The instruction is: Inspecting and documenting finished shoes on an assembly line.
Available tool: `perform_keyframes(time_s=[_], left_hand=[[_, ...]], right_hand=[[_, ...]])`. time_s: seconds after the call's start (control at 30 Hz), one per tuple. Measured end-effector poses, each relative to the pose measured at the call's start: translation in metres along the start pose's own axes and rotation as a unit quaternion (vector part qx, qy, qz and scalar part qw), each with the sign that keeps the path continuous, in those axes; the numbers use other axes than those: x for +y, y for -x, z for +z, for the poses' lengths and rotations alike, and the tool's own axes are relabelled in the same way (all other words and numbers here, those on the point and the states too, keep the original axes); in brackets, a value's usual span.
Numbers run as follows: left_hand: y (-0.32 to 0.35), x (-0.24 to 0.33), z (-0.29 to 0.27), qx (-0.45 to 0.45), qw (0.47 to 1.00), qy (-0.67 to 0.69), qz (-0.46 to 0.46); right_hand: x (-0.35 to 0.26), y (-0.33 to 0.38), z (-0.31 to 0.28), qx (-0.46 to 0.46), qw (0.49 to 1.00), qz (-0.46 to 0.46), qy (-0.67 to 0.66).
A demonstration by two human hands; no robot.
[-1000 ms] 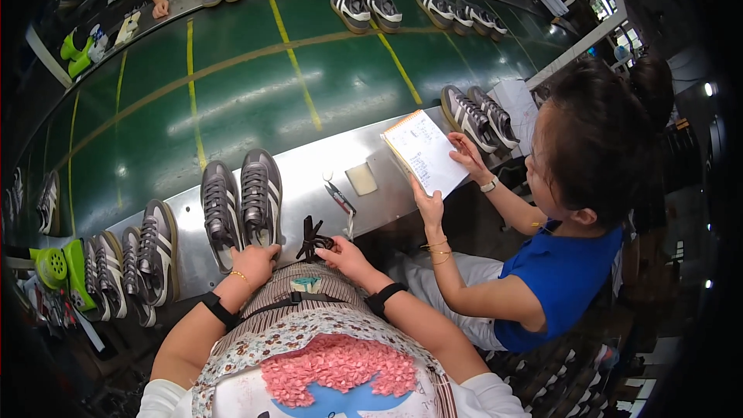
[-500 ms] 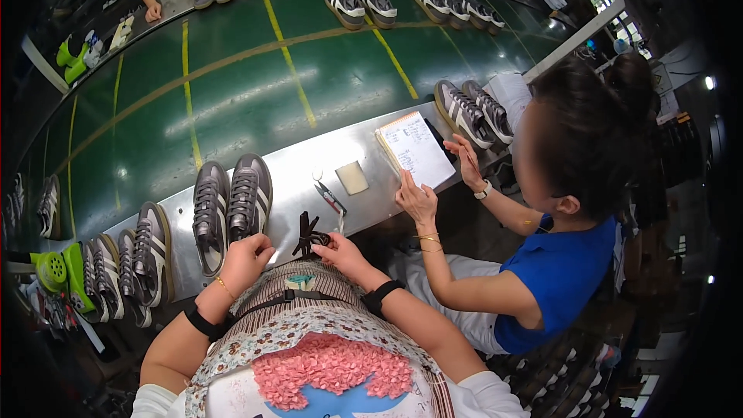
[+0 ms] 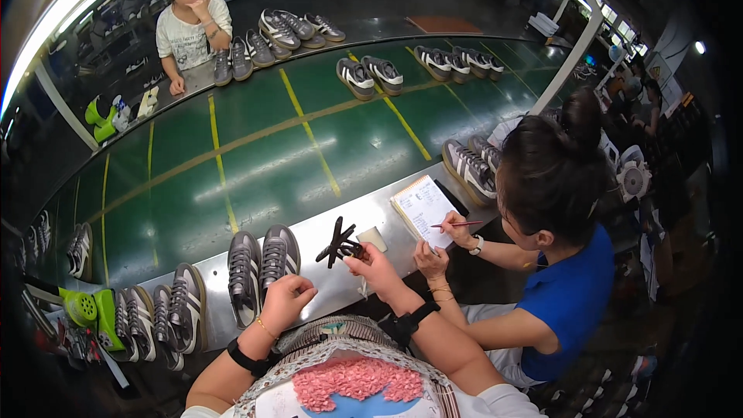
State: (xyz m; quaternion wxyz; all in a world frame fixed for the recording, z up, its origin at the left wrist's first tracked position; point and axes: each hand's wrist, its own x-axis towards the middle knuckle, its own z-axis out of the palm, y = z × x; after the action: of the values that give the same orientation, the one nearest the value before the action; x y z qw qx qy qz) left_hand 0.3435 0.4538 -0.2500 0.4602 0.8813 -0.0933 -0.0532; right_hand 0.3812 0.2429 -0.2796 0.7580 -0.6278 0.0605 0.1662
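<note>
My right hand holds up a bunch of dark flat strips, fanned out like a star, just above the metal edge of the green conveyor. My left hand is curled into a loose fist with nothing visible in it, resting by the heel of a grey pair of sneakers that stands on the metal edge. A small tan pad lies beside the strips.
A person in a blue shirt sits on my right, writing in a notepad with a red pen. More sneaker pairs and green shoe lasts sit left. Across the belt another person sits by several shoes.
My right hand has lifted the dark strips higher and fanned them out. The view has shifted downward. The person at right now writes on the notepad lying flat.
</note>
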Motion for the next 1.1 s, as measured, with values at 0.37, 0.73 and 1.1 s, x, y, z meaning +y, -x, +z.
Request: perform_keyframes(time_s=[0.37, 0.73, 1.1], left_hand=[[0.007, -0.005, -0.012, -0.035, 0.992, 0.102, -0.058], [0.025, -0.019, 0.036, -0.477, 0.861, -0.05, 0.169], [0.069, 0.013, 0.051, -0.712, 0.699, -0.063, 0.01]], right_hand=[[-0.03, 0.042, 0.015, 0.005, 0.993, -0.078, -0.084], [0.072, 0.182, 0.022, 0.255, 0.901, -0.028, 0.35], [0.246, 0.347, 0.103, 0.559, 0.779, 0.268, 0.089]])
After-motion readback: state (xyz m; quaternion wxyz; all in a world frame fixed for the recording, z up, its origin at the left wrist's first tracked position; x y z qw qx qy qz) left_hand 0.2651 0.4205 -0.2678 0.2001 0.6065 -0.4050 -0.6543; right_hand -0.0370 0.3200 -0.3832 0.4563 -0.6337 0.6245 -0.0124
